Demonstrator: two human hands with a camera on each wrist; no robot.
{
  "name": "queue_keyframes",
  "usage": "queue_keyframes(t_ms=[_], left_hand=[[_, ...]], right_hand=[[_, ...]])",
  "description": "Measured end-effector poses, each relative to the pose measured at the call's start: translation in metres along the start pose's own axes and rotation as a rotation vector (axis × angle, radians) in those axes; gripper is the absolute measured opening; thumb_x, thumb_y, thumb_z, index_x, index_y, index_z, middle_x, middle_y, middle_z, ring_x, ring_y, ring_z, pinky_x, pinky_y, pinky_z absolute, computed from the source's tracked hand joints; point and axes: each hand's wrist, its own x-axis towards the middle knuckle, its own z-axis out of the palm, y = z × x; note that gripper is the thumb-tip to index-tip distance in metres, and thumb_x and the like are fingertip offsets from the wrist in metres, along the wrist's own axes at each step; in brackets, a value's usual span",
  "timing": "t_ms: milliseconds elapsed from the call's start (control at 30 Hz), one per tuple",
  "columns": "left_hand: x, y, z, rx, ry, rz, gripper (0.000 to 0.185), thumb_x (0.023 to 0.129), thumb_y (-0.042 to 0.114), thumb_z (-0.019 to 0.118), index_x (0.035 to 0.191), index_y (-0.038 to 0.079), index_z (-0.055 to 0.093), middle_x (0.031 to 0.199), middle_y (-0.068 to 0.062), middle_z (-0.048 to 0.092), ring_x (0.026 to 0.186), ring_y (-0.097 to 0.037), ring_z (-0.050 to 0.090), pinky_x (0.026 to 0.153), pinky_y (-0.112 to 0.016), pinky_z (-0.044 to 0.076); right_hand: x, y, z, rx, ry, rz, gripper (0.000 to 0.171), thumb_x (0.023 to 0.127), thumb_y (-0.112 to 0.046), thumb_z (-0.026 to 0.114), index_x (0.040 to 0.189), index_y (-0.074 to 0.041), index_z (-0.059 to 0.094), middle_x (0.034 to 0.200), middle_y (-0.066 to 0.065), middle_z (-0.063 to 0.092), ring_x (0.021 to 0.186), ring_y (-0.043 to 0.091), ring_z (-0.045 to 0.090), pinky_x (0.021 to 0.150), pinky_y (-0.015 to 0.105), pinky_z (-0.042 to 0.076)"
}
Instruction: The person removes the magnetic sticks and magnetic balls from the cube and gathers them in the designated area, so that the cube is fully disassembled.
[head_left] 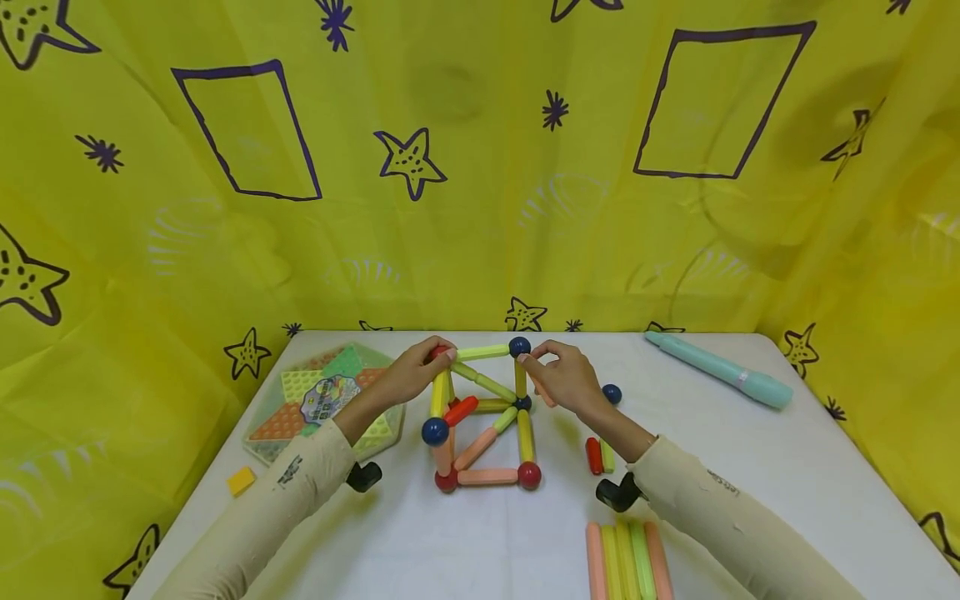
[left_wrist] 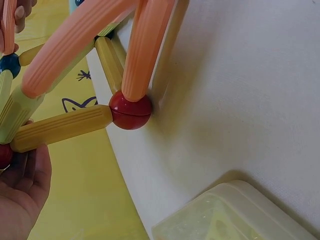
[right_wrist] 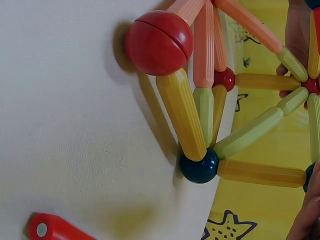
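Observation:
A frame of magnetic rods and balls (head_left: 487, 477) stands on the white table. My left hand (head_left: 412, 372) pinches the red ball (left_wrist: 5, 156) at its upper back left corner; a yellow rod (left_wrist: 62, 127) runs from that ball to a lower red ball (left_wrist: 131, 111). My right hand (head_left: 564, 379) holds an orange rod (head_left: 543, 392), its fingertips right at the upper blue ball (head_left: 520, 347). A light green rod (head_left: 483, 352) spans the two upper corners. In the right wrist view, a yellow rod (right_wrist: 262, 172) links the lower blue ball (right_wrist: 199, 165) to the upper one.
A clear case of coloured tiles (head_left: 330, 400) lies at the left, near an orange block (head_left: 241, 481). A loose blue ball (head_left: 612, 393), a short red rod (head_left: 594, 456) and a row of rods (head_left: 628, 560) lie at the right. A teal wand-shaped thing (head_left: 716, 367) lies far right.

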Motion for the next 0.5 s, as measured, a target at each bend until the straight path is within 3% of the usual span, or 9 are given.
queue_keyframes(t_ms=[200,500], left_hand=[[-0.002,0.003,0.000,0.002,0.000,-0.003,0.030,0.108,0.025,0.046,0.125,0.003,0.058,0.094,-0.008,0.054,0.080,-0.019,0.046,0.073,-0.033,0.039],[-0.002,0.001,0.000,0.009,0.005,0.003,0.031,0.108,0.025,0.047,0.126,0.003,0.058,0.093,-0.008,0.054,0.081,-0.019,0.047,0.073,-0.033,0.039]], right_hand=[[0.003,0.005,0.001,0.035,0.001,-0.003,0.029,0.098,-0.039,0.061,0.104,-0.011,0.066,0.067,0.014,0.070,0.045,0.017,0.052,0.045,0.026,0.033],[0.004,0.016,-0.003,0.117,-0.065,-0.052,0.028,0.103,-0.028,0.053,0.117,-0.006,0.065,0.048,0.001,0.052,0.043,0.014,0.051,0.043,0.026,0.033]])
